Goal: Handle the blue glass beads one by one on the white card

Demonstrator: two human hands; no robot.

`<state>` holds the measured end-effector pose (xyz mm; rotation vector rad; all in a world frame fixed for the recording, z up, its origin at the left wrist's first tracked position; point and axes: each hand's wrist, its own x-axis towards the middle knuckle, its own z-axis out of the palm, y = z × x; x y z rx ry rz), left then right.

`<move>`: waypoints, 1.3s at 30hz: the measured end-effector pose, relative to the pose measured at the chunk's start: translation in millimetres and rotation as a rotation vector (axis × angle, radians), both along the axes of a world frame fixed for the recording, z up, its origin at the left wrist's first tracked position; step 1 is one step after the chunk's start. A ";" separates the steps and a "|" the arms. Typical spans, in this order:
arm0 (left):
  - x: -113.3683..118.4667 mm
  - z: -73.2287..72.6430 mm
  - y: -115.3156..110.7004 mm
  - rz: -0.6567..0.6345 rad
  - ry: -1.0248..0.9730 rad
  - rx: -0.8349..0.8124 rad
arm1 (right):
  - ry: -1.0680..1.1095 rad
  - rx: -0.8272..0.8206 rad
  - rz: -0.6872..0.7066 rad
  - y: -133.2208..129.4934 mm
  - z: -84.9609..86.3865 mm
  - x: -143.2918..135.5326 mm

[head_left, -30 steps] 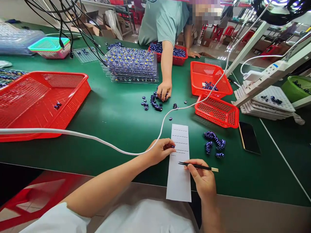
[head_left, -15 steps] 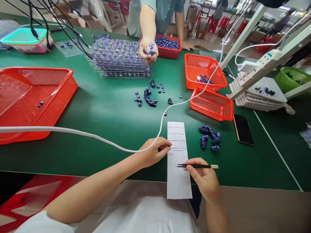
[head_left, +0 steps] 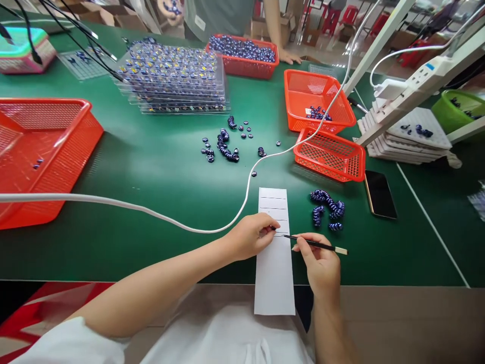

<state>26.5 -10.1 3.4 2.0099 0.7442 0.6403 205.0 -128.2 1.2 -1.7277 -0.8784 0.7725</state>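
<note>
My left hand (head_left: 254,236) is closed in a pinch over the paper strip, with a tiny dark thing (head_left: 273,228) at its fingertips that is too small to name. A pair of black tweezers (head_left: 316,243) with a pale end is held in my right hand (head_left: 320,263), the points close to my left fingertips. Beneath both hands lies a white paper strip (head_left: 275,278) with ruled lines, hanging over the table edge. Rows of shiny dark blue ring-like pieces (head_left: 328,202) lie right of the paper. More such pieces (head_left: 226,146) are scattered beyond it.
A white cable (head_left: 151,212) crosses the table near my left hand. Orange baskets (head_left: 329,159) and a phone (head_left: 380,194) are at the right; a large orange basket (head_left: 76,156) stands left. Stacked clear trays (head_left: 182,108) sit farther back. A co-worker's hand (head_left: 290,55) rests on the far edge.
My right hand has brought the tweezers up to my left fingertips, and my left hand has shifted right over the paper. The co-worker's hand with blue pieces has drawn back from the table.
</note>
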 end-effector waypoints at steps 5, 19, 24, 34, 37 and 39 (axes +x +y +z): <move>-1.9 -6.7 -1.7 0.028 -0.078 0.015 | -0.061 -0.037 -0.001 2.4 -2.9 -0.7; -4.4 -8.6 0.8 0.015 -0.147 0.077 | -0.049 -0.034 -0.048 3.5 -5.2 -1.4; -6.4 -9.9 1.8 -0.050 -0.102 0.106 | -0.042 -0.037 -0.024 5.2 -1.5 -0.7; -9.1 -6.4 3.0 -0.134 0.017 0.173 | -0.083 -0.048 0.007 6.3 1.1 0.1; -8.9 -6.2 3.4 -0.214 0.041 0.214 | -0.106 -0.045 0.016 6.5 0.4 0.0; -8.5 -6.2 3.7 -0.234 0.060 0.227 | -0.116 -0.043 0.014 6.7 0.2 -0.5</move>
